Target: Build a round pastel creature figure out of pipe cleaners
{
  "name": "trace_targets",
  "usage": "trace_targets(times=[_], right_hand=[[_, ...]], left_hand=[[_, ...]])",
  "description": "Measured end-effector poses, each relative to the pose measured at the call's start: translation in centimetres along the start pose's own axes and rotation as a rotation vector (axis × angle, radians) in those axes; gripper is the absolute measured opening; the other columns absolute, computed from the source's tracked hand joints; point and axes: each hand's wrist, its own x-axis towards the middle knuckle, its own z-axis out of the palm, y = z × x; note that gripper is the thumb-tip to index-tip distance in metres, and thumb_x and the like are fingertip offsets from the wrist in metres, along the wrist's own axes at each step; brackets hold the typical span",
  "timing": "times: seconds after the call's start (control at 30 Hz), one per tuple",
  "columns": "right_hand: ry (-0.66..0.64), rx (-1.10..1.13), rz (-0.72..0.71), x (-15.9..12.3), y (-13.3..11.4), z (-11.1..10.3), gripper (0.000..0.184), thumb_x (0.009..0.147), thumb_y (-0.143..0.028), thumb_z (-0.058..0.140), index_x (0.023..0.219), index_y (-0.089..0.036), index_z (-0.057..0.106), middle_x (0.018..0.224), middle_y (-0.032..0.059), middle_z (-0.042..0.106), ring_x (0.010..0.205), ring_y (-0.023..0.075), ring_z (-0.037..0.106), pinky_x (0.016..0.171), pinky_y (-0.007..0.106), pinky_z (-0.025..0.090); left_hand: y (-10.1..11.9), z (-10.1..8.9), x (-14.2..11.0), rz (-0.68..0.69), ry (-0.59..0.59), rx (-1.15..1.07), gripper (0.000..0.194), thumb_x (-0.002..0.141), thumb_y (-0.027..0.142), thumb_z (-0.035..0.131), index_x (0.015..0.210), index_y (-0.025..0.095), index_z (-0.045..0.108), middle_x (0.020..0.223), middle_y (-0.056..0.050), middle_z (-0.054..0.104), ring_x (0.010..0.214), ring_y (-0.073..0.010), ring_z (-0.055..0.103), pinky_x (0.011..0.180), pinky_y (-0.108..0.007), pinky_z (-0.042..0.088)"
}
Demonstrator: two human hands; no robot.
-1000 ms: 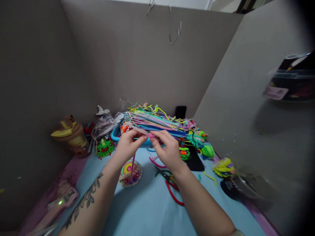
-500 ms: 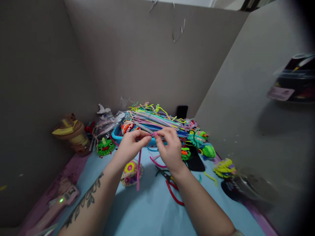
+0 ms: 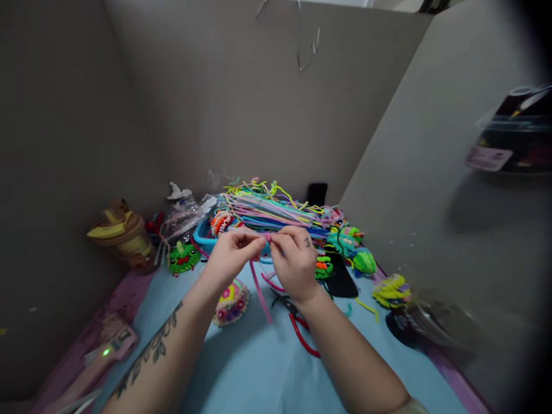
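My left hand (image 3: 233, 252) pinches a pink pipe cleaner (image 3: 261, 294) between thumb and index finger. Fingertip to fingertip with it, my right hand (image 3: 296, 261) is closed on the same pipe cleaner, where a small pink bend shows between the hands. The loose length hangs down below my left hand at a slant. Under it on the blue cloth sits a round fuzzy piece (image 3: 232, 305) with flower shapes, partly behind my left forearm. Red-handled scissors (image 3: 304, 339) lie beside my right wrist, which hides part of them.
Behind my hands a blue basket (image 3: 202, 233) holds heaped pipe cleaners (image 3: 276, 210). A green fuzzy figure (image 3: 183, 259) and a lidded cup (image 3: 125, 236) stand left. A pink glue gun (image 3: 107, 356) lies front left. At right are a black phone (image 3: 342, 280) and a yellow fuzzy piece (image 3: 392, 291).
The hanging pipe cleaner has swung from nearly vertical to slanting right. My right hand has turned, its fingers curling in more. The whole view has shifted slightly.
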Motion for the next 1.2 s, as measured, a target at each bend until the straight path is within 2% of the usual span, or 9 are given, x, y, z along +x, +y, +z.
trace_targets(times=[0.1,0.23,0.4,0.5,0.57,0.67,0.8,1.03,1.2], right_hand=[[-0.002,-0.037,-0.027,-0.1,-0.2,0.0,0.013,0.084,-0.012,0.056,0.081,-0.022,0.064,0.082,0.0072,0.060,0.078,0.0204,0.055,0.070,0.035,0.048],[-0.011,0.000,-0.013,-0.2,-0.4,0.2,0.013,0.084,-0.012,0.055,0.079,-0.021,0.063,0.082,0.0071,0.059,0.079,0.0202,0.055,0.072,0.035,0.048],[-0.074,0.166,0.075,0.4,-0.4,0.0,0.012,0.081,-0.013,0.057,0.091,-0.019,0.061,0.100,0.0105,0.057,0.099,0.0226,0.055,0.088,0.038,0.047],[-0.190,0.326,0.150,1.1,-0.2,-0.6,0.026,0.079,-0.016,0.060,0.104,-0.018,0.058,0.108,0.0107,0.056,0.106,0.0230,0.054,0.091,0.038,0.047],[-0.284,0.398,0.192,1.5,-0.1,-1.2,0.025,0.081,-0.018,0.059,0.106,-0.019,0.058,0.107,0.0096,0.058,0.103,0.0218,0.056,0.088,0.036,0.048],[-0.434,0.474,0.242,2.0,0.0,-1.9,0.013,0.087,-0.022,0.055,0.096,-0.018,0.064,0.098,0.0080,0.063,0.093,0.0187,0.059,0.081,0.031,0.048],[-0.584,0.558,0.314,2.4,0.2,-2.5,0.016,0.089,-0.026,0.053,0.083,-0.017,0.066,0.089,0.0062,0.064,0.083,0.0164,0.059,0.072,0.027,0.046],[-0.634,0.704,0.428,2.5,0.7,-2.4,0.023,0.086,-0.033,0.055,0.075,-0.016,0.065,0.078,0.0038,0.061,0.073,0.0149,0.056,0.064,0.026,0.043],[-0.586,0.848,0.595,2.3,1.0,-2.2,0.024,0.082,-0.039,0.060,0.073,-0.016,0.063,0.067,-0.0003,0.055,0.060,0.0113,0.050,0.055,0.023,0.040]], left_hand=[[0.0,0.3,-0.1,0.030,0.037,0.041,0.029,0.076,0.038,0.067,0.061,0.014,0.064,0.057,0.000,0.057,0.052,-0.0107,0.054,0.049,-0.021,0.044],[0.0,0.6,-0.2,0.014,0.106,0.035,0.029,0.077,0.041,0.064,0.067,0.014,0.064,0.054,0.001,0.057,0.049,-0.0104,0.054,0.048,-0.021,0.044],[-0.4,0.2,0.0,0.077,0.128,0.134,0.027,0.080,0.039,0.061,0.073,0.013,0.065,0.064,-0.001,0.063,0.054,-0.0117,0.056,0.051,-0.022,0.046],[-0.6,-0.3,0.2,0.208,0.127,0.245,0.021,0.083,0.033,0.058,0.077,0.014,0.066,0.076,-0.004,0.067,0.069,-0.0150,0.061,0.062,-0.024,0.049],[-0.6,-0.5,0.2,0.314,0.110,0.337,0.017,0.084,0.029,0.057,0.078,0.015,0.065,0.081,-0.005,0.068,0.077,-0.0165,0.062,0.069,-0.026,0.049],[-0.4,-0.7,0.1,0.460,0.060,0.457,0.013,0.085,0.023,0.054,0.080,0.015,0.063,0.082,-0.005,0.067,0.079,-0.0163,0.061,0.073,-0.027,0.048],[-0.2,-0.8,0.0,0.565,0.004,0.515,0.011,0.086,0.018,0.052,0.081,0.016,0.061,0.080,-0.004,0.064,0.079,-0.0161,0.059,0.074,-0.029,0.047],[-0.3,-0.8,0.2,0.593,-0.012,0.463,0.013,0.086,0.017,0.051,0.082,0.017,0.063,0.082,-0.005,0.064,0.080,-0.0164,0.059,0.075,-0.029,0.046],[-0.8,-1.1,0.3,0.449,0.034,0.430,0.011,0.084,0.022,0.057,0.089,0.017,0.066,0.088,-0.005,0.068,0.079,-0.0157,0.061,0.072,-0.026,0.047]])
